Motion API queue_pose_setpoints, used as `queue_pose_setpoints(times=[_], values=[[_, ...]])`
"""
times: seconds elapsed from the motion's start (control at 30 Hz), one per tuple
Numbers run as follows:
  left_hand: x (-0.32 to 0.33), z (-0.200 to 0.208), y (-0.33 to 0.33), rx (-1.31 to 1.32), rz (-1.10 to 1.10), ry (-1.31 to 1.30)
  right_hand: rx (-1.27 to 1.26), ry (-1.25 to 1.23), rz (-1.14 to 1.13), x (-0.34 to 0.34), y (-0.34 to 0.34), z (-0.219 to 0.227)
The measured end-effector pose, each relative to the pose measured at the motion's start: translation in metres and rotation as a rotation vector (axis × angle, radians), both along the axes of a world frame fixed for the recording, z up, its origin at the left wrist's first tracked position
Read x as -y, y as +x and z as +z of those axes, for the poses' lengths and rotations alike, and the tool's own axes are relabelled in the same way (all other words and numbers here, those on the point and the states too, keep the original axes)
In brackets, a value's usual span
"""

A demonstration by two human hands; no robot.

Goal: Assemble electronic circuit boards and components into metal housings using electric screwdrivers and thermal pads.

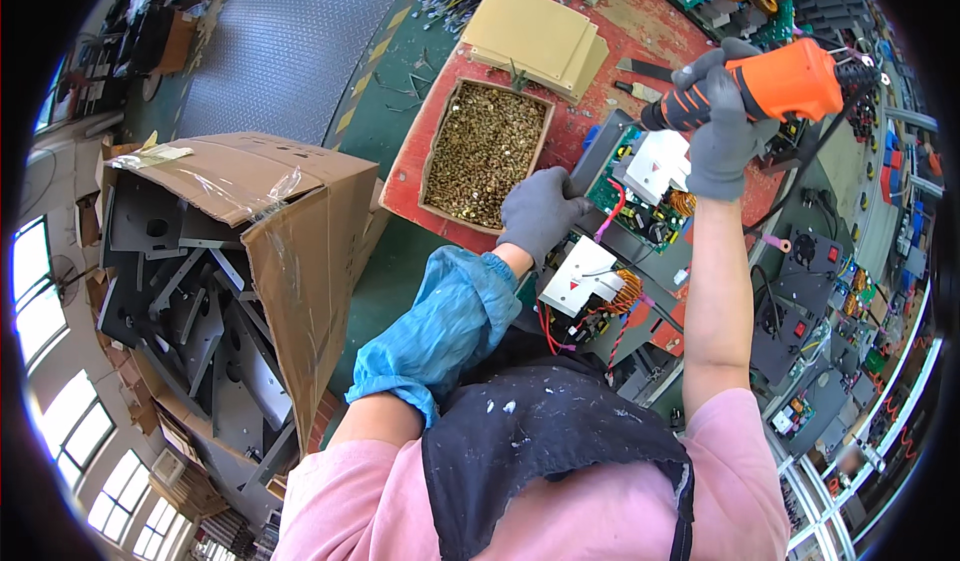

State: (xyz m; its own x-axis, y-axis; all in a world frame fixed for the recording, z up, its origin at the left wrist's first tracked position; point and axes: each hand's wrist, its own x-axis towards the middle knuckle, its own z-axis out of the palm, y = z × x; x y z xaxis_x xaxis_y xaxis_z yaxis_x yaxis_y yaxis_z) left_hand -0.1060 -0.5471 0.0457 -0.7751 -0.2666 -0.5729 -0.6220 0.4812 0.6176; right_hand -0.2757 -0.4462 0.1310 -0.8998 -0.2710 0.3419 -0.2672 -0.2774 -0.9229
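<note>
My right hand [722, 126], in a grey glove, grips an orange and black power screwdriver [785, 83]. The tool lies almost level, its black nose pointing left over a green circuit board [628, 196] with a white cover plate [660, 166]. Also grey-gloved, my left hand [542, 211] is at the left edge of that board's grey housing, beside a carton of small brass-coloured screws [482, 151]. Its fingers are curled; whatever may be between them is hidden. Closer to my body is a second board assembly with a white plate [580, 279], red wires and a copper coil.
Tan sheets [535, 36] are stacked on the red worktable [415, 176] behind the screws. A large cardboard box [310, 291] of dark metal brackets [205, 311] stands at left. Several more board assemblies [790, 326] line the right side. A black cable [822, 146] hangs near the tool.
</note>
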Motion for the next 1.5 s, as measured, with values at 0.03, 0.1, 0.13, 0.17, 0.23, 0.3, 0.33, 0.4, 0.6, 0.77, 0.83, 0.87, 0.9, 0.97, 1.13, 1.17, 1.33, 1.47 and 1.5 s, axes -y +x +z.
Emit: queue_pose_setpoints(times=[0.03, 0.1, 0.13, 0.17, 0.23, 0.3, 0.33, 0.4, 0.6, 0.77, 0.83, 0.87, 0.9, 0.97, 1.13, 1.17, 1.33, 1.47, 1.5], values=[[0.001, -0.001, -0.001, -0.003, 0.002, -0.001, 0.0, -0.017, -0.011, 0.001, 0.001, 0.001], [0.004, 0.0, -0.003, 0.018, 0.003, 0.022, 0.034, -0.051, 0.0, 0.005, 0.004, 0.002], [0.005, 0.002, -0.003, 0.017, 0.003, 0.023, 0.032, -0.051, 0.0, 0.007, 0.004, 0.003], [0.005, 0.004, -0.003, 0.034, 0.0, 0.026, 0.013, -0.053, -0.002, 0.007, 0.003, 0.004], [0.004, 0.005, -0.004, 0.051, -0.002, 0.033, -0.008, -0.052, -0.003, 0.006, 0.003, 0.009], [0.005, 0.004, -0.003, 0.037, -0.007, 0.03, -0.087, -0.087, -0.038, 0.007, 0.005, 0.018], [0.006, 0.004, -0.002, 0.04, -0.003, 0.03, -0.084, -0.088, -0.034, 0.008, 0.006, 0.021], [0.005, 0.003, -0.002, 0.022, -0.007, 0.025, -0.109, -0.07, -0.046, 0.008, 0.006, 0.028], [0.005, 0.004, -0.002, 0.009, 0.003, 0.045, -0.1, 0.002, -0.067, 0.004, 0.004, 0.027], [0.019, -0.017, 0.006, -0.093, 0.094, 0.268, -0.051, -0.084, -0.015, 0.003, 0.01, 0.027], [0.022, -0.027, 0.01, -0.131, 0.17, 0.374, -0.027, -0.077, -0.033, 0.004, 0.015, 0.028], [0.021, -0.03, 0.01, -0.131, 0.17, 0.375, 0.009, -0.116, 0.019, 0.003, 0.018, 0.029], [0.021, -0.033, 0.01, -0.133, 0.201, 0.395, 0.044, -0.155, 0.071, 0.003, 0.02, 0.029], [0.021, -0.039, 0.011, -0.133, 0.231, 0.416, 0.086, -0.161, 0.135, 0.004, 0.029, 0.025], [0.023, -0.031, 0.008, -0.107, 0.272, 0.486, 0.23, -0.074, 0.172, 0.011, 0.051, 0.018], [0.025, -0.033, 0.009, -0.107, 0.276, 0.482, 0.25, -0.074, 0.168, 0.014, 0.054, 0.017], [0.029, -0.018, 0.007, -0.098, 0.45, 0.707, 0.252, -0.017, 0.145, 0.011, 0.058, 0.011], [0.031, -0.006, 0.004, -0.098, 0.501, 0.803, 0.206, -0.041, 0.173, 0.004, 0.058, 0.022], [0.029, -0.005, 0.003, -0.134, 0.498, 0.83, 0.164, -0.069, 0.178, 0.003, 0.059, 0.028]])
